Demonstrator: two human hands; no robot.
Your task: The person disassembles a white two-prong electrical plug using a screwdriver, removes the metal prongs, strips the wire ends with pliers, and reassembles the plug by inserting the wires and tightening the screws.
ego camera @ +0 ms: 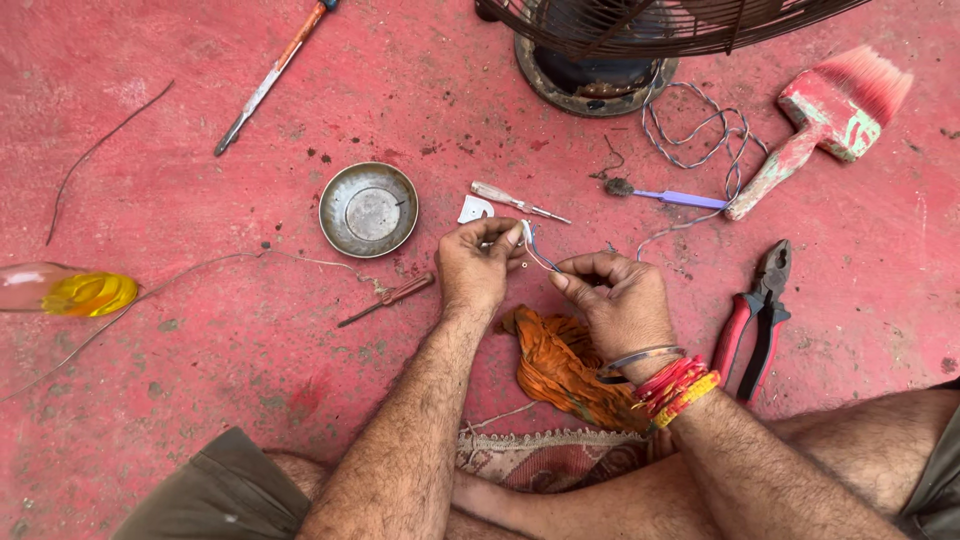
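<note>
Knees and a patterned mat edge (530, 455) sit nearest the camera, with an orange cloth (560, 365) bunched on the red floor (200, 380) just beyond. Above it the left hand (475, 268) and right hand (620, 300) meet, each pinching the thin wires (535, 250) between thumb and fingertips; the remaining fingers curl in, probably to steady the strands. The wires are off the floor, between the two hands, and seem to run on toward the loose grey cable (700, 140) that trails from the fan base (590, 75), though the join is too fine to see. Tools lie within arm's reach: red-handled pliers (752, 320) to the right, a small brown screwdriver (390, 297) left, a clear-handled tester screwdriver (515, 202) and a metal bowl (368, 208) just ahead. Farther off rest a paint-stained brush (825, 120) and a long screwdriver (270, 75).
</note>
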